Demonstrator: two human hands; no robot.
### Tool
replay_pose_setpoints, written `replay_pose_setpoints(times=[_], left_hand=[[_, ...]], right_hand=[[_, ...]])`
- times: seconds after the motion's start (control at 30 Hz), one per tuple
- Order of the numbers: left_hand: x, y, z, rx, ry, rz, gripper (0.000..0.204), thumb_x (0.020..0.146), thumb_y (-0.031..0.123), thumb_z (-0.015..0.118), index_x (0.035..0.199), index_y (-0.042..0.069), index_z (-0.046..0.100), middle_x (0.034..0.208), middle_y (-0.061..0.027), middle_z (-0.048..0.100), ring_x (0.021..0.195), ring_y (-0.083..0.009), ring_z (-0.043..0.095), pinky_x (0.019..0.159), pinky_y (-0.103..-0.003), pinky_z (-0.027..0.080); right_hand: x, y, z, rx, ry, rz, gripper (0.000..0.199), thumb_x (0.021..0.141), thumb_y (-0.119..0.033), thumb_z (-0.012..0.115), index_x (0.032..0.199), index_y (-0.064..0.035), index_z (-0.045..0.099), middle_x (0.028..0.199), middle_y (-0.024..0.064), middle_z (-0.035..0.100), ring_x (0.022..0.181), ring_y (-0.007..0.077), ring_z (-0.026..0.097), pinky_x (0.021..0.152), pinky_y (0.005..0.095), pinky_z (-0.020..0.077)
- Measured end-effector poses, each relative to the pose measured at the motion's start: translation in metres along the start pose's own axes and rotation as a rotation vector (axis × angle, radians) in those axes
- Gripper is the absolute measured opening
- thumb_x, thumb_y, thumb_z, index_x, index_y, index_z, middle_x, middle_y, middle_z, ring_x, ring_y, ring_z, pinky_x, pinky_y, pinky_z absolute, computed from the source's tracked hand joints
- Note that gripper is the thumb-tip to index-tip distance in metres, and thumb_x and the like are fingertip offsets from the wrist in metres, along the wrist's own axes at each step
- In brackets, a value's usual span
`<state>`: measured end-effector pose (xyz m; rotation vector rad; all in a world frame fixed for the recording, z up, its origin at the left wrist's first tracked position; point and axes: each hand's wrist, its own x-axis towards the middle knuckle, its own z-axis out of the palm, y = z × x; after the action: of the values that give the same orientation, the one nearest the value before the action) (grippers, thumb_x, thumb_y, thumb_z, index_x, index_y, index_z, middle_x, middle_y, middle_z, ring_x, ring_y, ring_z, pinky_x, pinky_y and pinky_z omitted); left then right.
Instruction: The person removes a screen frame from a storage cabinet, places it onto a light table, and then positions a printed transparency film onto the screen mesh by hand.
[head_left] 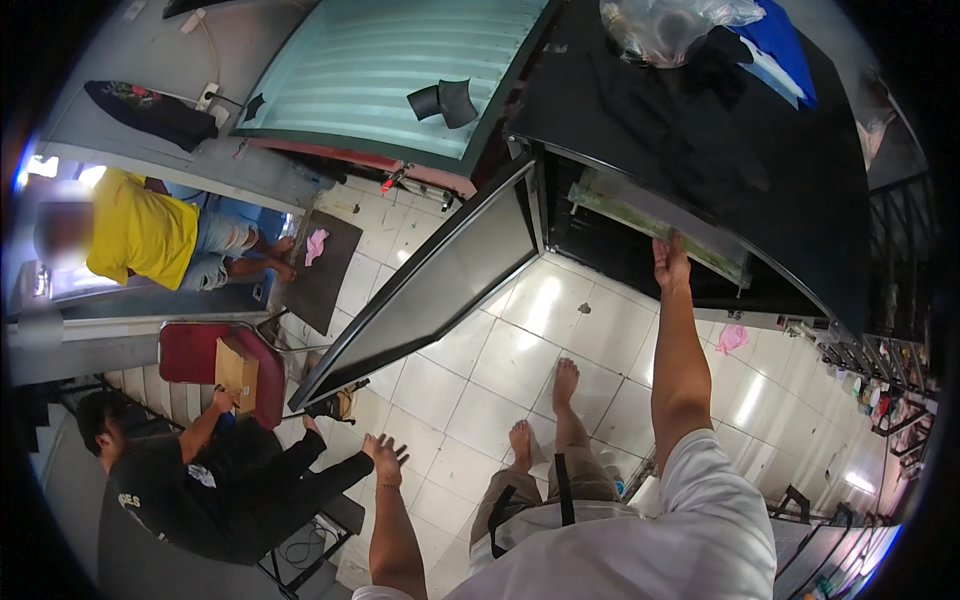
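My right hand (672,262) reaches into the opening of a black cabinet (640,140), its fingers closed on the front edge of a flat framed panel (705,248). The panel has a worn, greenish rim and lies partly inside the cabinet; its rear part is in shadow. The cabinet's black-framed door (430,285) with a grey panel swings out to the left. My left hand (385,460) is held out low on the left, fingers spread and holding nothing. It is nearest to the dark-clothed legs of a seated person.
A person in black (190,490) sits at the lower left by a red chair (220,365) bearing a cardboard box (236,375). Someone in a yellow shirt (145,230) is in the doorway. A ribbed pale-green surface (390,70) stands beyond the door. Black racks (905,375) line the right.
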<state>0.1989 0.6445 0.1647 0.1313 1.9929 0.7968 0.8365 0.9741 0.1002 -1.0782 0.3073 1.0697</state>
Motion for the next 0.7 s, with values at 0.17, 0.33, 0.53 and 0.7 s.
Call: replay_pose_setpoints(times=[0.17, 0.33, 0.53, 0.7], left_hand=[[0.010, 0.045, -0.024, -0.203, 0.099, 0.201, 0.051, 0.094, 0.038, 0.052, 0.133, 0.009, 0.038, 0.132, -0.0100, 0.046, 0.105, -0.0280, 0.057, 0.083, -0.041, 0.048], [-0.025, 0.127, 0.000, -0.267, 0.112, 0.443, 0.049, 0.093, 0.046, 0.051, 0.126, 0.010, 0.045, 0.129, -0.0091, 0.047, 0.109, -0.0224, 0.052, 0.090, -0.037, 0.043], [-0.025, 0.155, -0.002, -0.469, 0.046, 0.636, 0.049, 0.098, 0.049, 0.039, 0.123, 0.007, 0.048, 0.118, -0.0050, 0.051, 0.103, -0.0175, 0.053, 0.087, -0.030, 0.045], [-0.018, 0.161, -0.003, -0.415, 0.039, 0.650, 0.050, 0.099, 0.048, 0.039, 0.119, 0.004, 0.049, 0.102, -0.0067, 0.050, 0.091, -0.0153, 0.050, 0.083, -0.030, 0.047]], right_hand=[[-0.012, 0.009, -0.019, 0.004, -0.077, -0.017, 0.037, 0.089, -0.020, 0.066, 0.113, 0.0044, 0.053, 0.098, 0.0117, 0.056, 0.081, 0.0191, 0.063, 0.084, 0.0303, 0.0584], [-0.047, 0.027, -0.069, 0.051, -0.120, -0.016, 0.025, 0.089, -0.018, 0.065, 0.103, 0.0008, 0.056, 0.090, 0.0070, 0.058, 0.077, 0.0167, 0.063, 0.083, 0.0320, 0.0588], [-0.110, 0.061, -0.103, 0.033, -0.065, -0.024, 0.028, 0.088, -0.018, 0.067, 0.106, -0.0010, 0.053, 0.097, 0.0063, 0.061, 0.091, 0.0186, 0.064, 0.087, 0.0325, 0.0565], [-0.160, 0.085, -0.139, 0.037, -0.125, -0.065, 0.031, 0.089, -0.019, 0.066, 0.109, -0.0014, 0.052, 0.106, 0.0077, 0.061, 0.098, 0.0199, 0.063, 0.088, 0.0316, 0.0558]])
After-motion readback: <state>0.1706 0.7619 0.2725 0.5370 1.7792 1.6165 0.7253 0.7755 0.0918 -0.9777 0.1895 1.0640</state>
